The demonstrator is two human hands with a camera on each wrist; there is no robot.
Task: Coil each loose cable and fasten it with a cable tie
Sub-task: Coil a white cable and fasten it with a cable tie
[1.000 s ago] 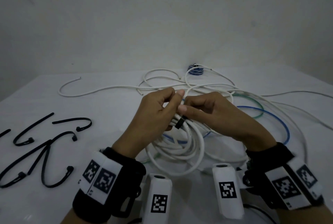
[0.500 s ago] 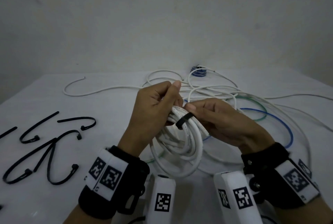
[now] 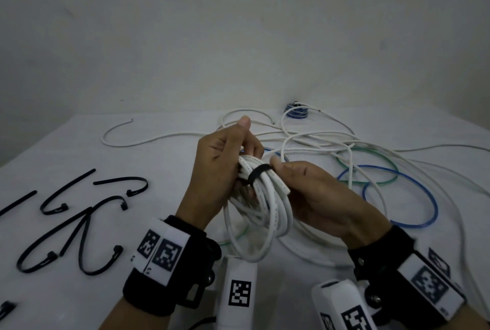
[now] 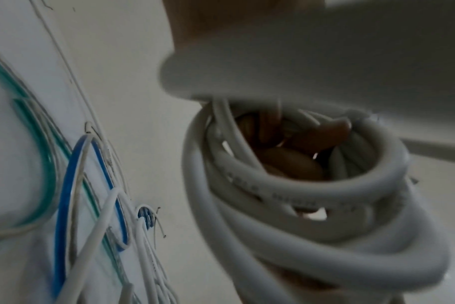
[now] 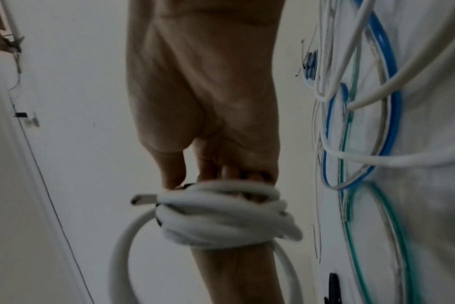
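Observation:
A thick white cable coil (image 3: 265,213) hangs in the air between both hands, above the table. A black cable tie (image 3: 256,172) wraps its top. My left hand (image 3: 225,167) grips the coil's top from the left, fingers curled through the loops, index finger raised. My right hand (image 3: 313,194) holds the coil from the right, with its thumb pressed at the tie's end. In the left wrist view the coil (image 4: 312,195) fills the frame with fingertips (image 4: 294,162) inside it. The right wrist view shows the bundle (image 5: 221,216) under my right hand (image 5: 208,115).
Several black cable ties (image 3: 79,223) lie on the white table (image 3: 79,144) at the left. Loose white cables (image 3: 318,141), a blue loop (image 3: 403,197) and a green loop (image 3: 371,167) tangle behind and right of the hands. A small blue coil (image 3: 296,111) sits at the back.
Both hands have lifted the coil and turned it more upright. The black tie now sits wrapped over the top of the bundle, and the left index finger has risen.

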